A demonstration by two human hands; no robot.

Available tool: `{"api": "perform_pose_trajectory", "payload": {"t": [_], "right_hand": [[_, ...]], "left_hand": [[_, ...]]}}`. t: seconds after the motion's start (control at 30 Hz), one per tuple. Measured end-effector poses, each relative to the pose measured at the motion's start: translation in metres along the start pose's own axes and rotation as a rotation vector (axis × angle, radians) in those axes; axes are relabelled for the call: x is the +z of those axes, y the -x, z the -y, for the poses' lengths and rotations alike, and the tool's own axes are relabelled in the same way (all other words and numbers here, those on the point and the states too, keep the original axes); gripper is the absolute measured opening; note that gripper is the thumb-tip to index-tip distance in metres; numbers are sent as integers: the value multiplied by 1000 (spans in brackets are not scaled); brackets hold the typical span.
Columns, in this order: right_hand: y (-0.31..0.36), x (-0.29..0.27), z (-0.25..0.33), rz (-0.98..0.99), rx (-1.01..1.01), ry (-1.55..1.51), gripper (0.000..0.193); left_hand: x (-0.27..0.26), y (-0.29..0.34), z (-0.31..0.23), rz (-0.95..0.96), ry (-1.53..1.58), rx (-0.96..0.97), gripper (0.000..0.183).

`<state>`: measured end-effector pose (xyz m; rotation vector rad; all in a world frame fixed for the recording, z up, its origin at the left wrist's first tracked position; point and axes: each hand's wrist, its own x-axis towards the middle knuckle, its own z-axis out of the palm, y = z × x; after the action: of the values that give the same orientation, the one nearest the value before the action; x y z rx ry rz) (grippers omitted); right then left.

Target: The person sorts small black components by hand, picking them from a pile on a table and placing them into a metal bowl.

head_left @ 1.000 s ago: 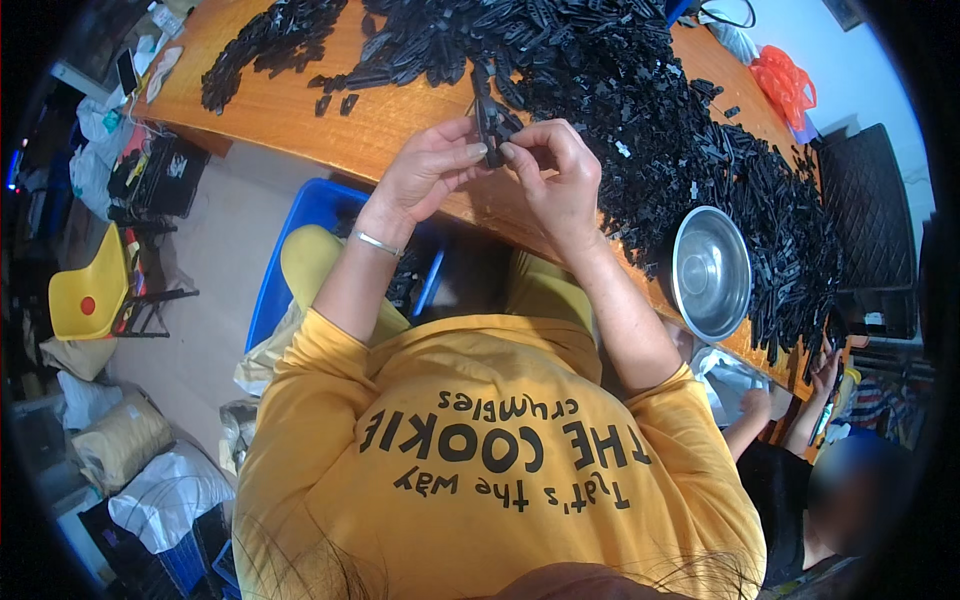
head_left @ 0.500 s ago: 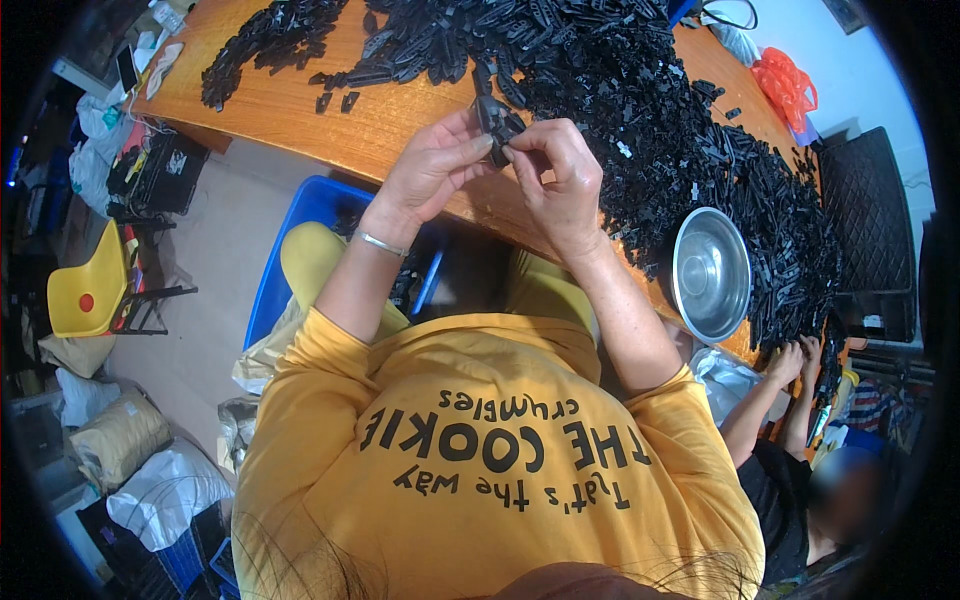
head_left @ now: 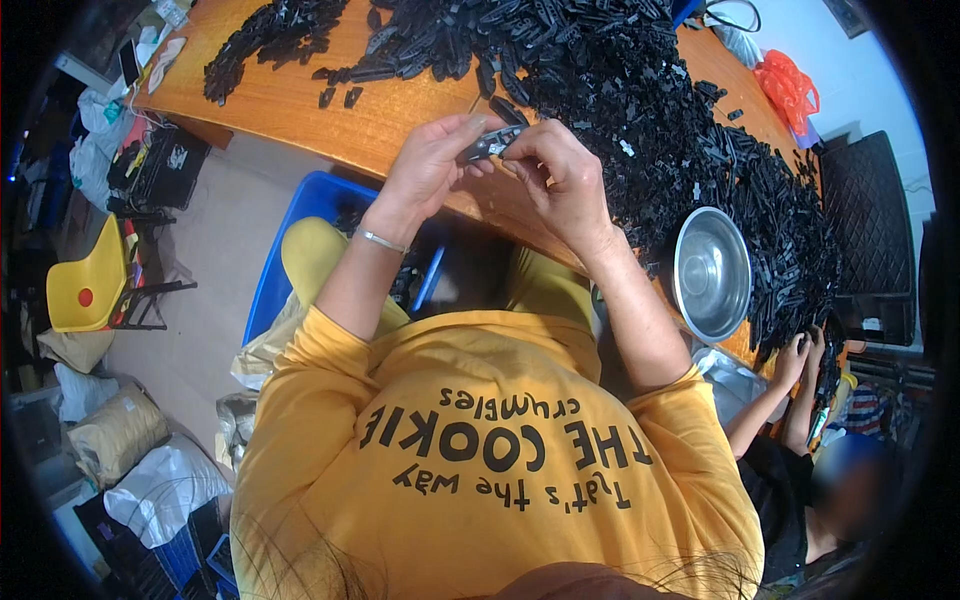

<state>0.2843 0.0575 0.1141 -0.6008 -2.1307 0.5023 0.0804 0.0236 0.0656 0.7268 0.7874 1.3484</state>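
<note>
A small black plastic part with a pale, shiny patch is held over the front edge of the wooden table. My left hand is closed on its left end, thumb along the top. My right hand pinches at its right end, fingers curled; whether a smaller piece sits between those fingertips is too small to tell. Just beyond my hands lies a large heap of loose black plastic parts, reaching from the far side down the right of the table.
A steel bowl stands at the table edge right of my forearm. A blue bin is below the table by my leg. Left stands a yellow chair. At the lower right another person's hands work at the heap.
The black part has turned from upright to nearly level, its right end now at my right fingers. Both hands stay in about the same place.
</note>
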Motion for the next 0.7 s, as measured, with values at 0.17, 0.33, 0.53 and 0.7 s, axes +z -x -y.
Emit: {"api": "perform_pose_trajectory", "payload": {"t": [0.17, 0.33, 0.53, 0.7], "right_hand": [[-3, -6, 0, 37, -89, 44, 19], [2, -10, -7, 162, -113, 147, 19], [17, 4, -27, 129, 35, 53, 26], [26, 22, -19, 304, 529, 0, 30]], "left_hand": [[8, 5, -2, -49, -160, -35, 30], [9, 11, -4, -73, -312, -79, 32], [9, 23, 4, -11, -404, -32, 25], [8, 41, 20, -29, -543, 122, 34]]}}
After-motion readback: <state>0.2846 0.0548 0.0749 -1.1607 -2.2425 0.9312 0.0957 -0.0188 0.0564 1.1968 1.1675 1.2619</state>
